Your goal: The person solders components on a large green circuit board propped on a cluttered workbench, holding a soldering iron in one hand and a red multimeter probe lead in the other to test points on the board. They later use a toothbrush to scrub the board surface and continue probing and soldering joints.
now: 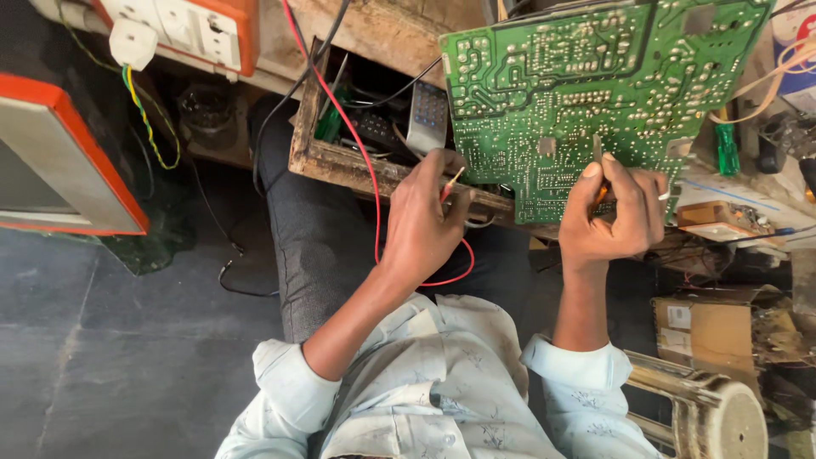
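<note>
Red and slim, a test probe (452, 184) is being pinched in the closed fingers (449, 202) of the left hand (422, 223), its red lead (374, 178) trailing up over the wooden drawer (340, 161). The right hand (614, 214) is gripping a second probe (598, 161), fingers curled shut around it and its metal tip touching the solder side of the green circuit board (586, 81). The board is leaning tilted on the cluttered table (748, 200), above the person's lap. As a judgement, the checking is only partly under way: one probe is sitting on a joint, the red one is hovering just off the board's lower edge, not yet placed.
</note>
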